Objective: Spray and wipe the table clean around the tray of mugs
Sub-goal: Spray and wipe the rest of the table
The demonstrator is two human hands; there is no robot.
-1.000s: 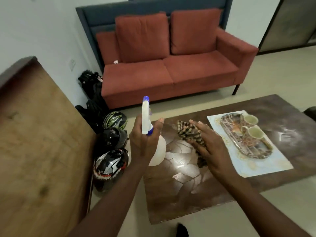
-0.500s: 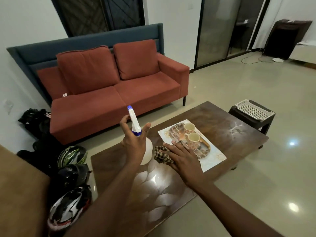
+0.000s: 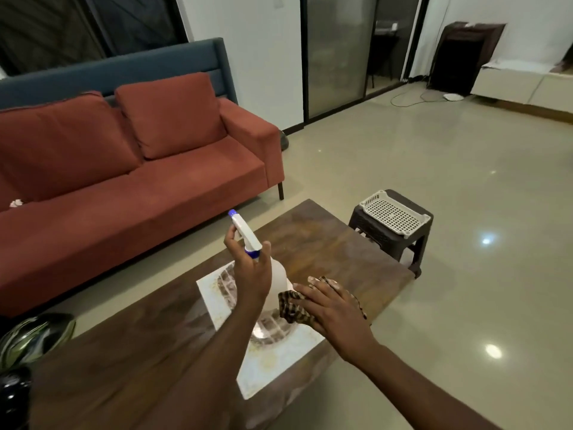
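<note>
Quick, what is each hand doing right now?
Left hand: grips the spray bottle.
Right hand: open, fingers flat, pressing the checked cloth down.

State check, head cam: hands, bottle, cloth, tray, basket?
left hand: grips spray bottle
spray bottle: held above tray, nozzle pointing away
right hand: flat on cloth
cloth: pressed under the palm
tray: mostly hidden, mugs unseen
white basket: on stool
</note>
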